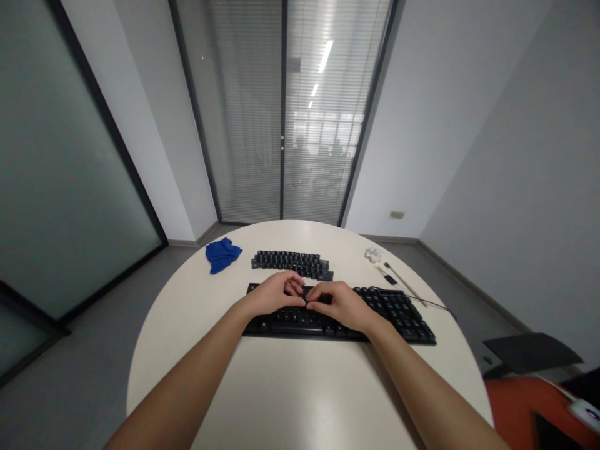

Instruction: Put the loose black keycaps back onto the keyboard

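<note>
Bare forearms, the left forearm (197,369) and the right forearm (422,387), reach in from the bottom of the head view over a round white table (281,387). They end at a black keyboard (300,329) lying across the table's middle, its right end nearer the table's right rim than its left end is to the left rim. Both hands meet above its left half: the left hand (276,294) has bent fingers and its thumb toward the centre, and the right hand (344,306) brings thumb and forefinger close together there. Whether either grips a key is too small to tell. Key legends are too small to read.

Just beyond the keyboard's far edge, black keycaps (288,262) stand in staggered rows, with pale tabletop running from them to the far rim. A crumpled blue cloth (222,255) lies by the far left rim, well apart from them. Toward the far right rim sit a crumpled whitish item (374,254), a small black-ended tool (390,279) and a slim stick with a dark tip (407,285). A thin cable (435,304) runs toward the right rim, crossing the stick.

Past that rim are an orange-red seat (520,406) and a black armrest (532,351). Beyond the far rim stands a glass partition (248,156) with blinds.
</note>
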The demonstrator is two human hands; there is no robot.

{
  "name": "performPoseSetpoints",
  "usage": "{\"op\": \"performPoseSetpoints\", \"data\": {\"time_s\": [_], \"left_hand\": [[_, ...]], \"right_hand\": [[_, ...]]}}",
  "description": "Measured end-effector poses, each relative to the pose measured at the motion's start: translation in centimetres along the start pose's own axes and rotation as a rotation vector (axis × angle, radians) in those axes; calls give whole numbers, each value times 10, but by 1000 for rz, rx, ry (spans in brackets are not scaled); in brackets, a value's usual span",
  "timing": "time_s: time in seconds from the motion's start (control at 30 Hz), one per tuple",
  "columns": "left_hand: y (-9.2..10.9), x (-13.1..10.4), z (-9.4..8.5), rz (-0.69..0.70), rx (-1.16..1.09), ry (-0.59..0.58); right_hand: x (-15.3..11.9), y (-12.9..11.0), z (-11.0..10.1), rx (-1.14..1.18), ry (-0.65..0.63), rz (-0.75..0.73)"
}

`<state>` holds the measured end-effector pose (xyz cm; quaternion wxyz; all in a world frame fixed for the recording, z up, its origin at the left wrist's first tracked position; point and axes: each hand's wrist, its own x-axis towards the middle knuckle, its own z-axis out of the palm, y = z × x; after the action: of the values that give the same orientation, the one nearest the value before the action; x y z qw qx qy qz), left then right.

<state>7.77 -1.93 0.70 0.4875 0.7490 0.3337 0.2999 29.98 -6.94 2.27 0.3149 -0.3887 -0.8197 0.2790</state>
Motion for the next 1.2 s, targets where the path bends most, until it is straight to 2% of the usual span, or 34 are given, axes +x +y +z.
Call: {"op": "performPoseSetpoints", "data": {"time_s": [0.13, 0.3, 0.57, 1.03, 1.2], "left_hand": [[1, -7, -7, 64, 351, -56], [11, -12, -6, 82, 602, -73], [11, -11, -8, 66, 594, -130], [9, -13, -9, 74, 575, -131], [12, -14, -8, 105, 596, -142]], "right_hand": [[-2, 2, 0, 2, -80, -2], [-3, 1, -1, -30, -116, -10], [-2, 4, 2, -119, -146, -45], [-2, -7, 3, -277, -170, -108], [-2, -8, 4, -300, -158, -74]]}}
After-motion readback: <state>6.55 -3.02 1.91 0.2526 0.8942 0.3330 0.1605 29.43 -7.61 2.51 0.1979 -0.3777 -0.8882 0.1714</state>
